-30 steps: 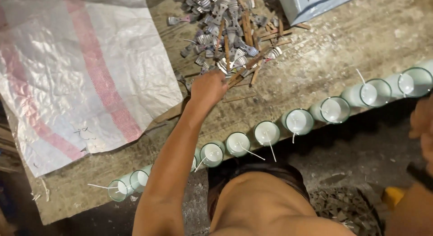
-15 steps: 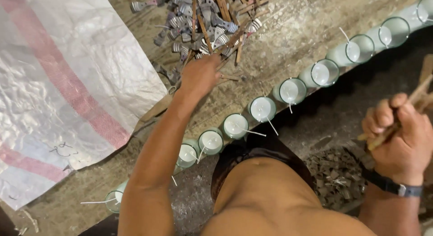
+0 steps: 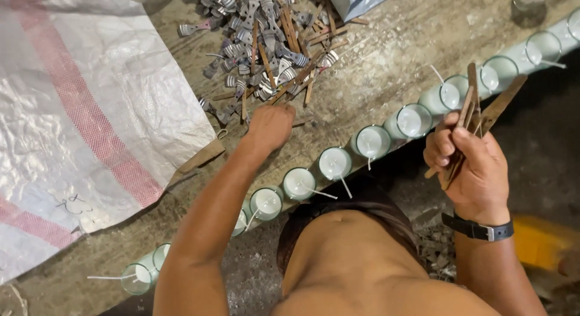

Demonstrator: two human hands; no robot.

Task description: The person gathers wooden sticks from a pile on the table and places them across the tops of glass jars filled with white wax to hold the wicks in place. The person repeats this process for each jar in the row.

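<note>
Head view looks down on a rough tabletop [image 3: 386, 56]. Left hand [image 3: 270, 127] rests knuckles-up at the near edge of a heap of wooden sticks and metal clips [image 3: 266, 56]; whether its curled fingers grip anything cannot be told. Right hand [image 3: 468, 165], off the tabletop's edge, has its fingers closed around a bundle of wooden sticks [image 3: 474, 113]. A row of wax-filled glass cups [image 3: 335, 163] with wicks lines the edge. A woven plastic sack [image 3: 78, 122] lies to the left.

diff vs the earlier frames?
The right hand, gripping a bundle of wooden sticks, rose into view beside the row of candle glasses. The left hand stays at the edge of the clip-and-stick pile. Glasses and the woven sack unchanged.
</note>
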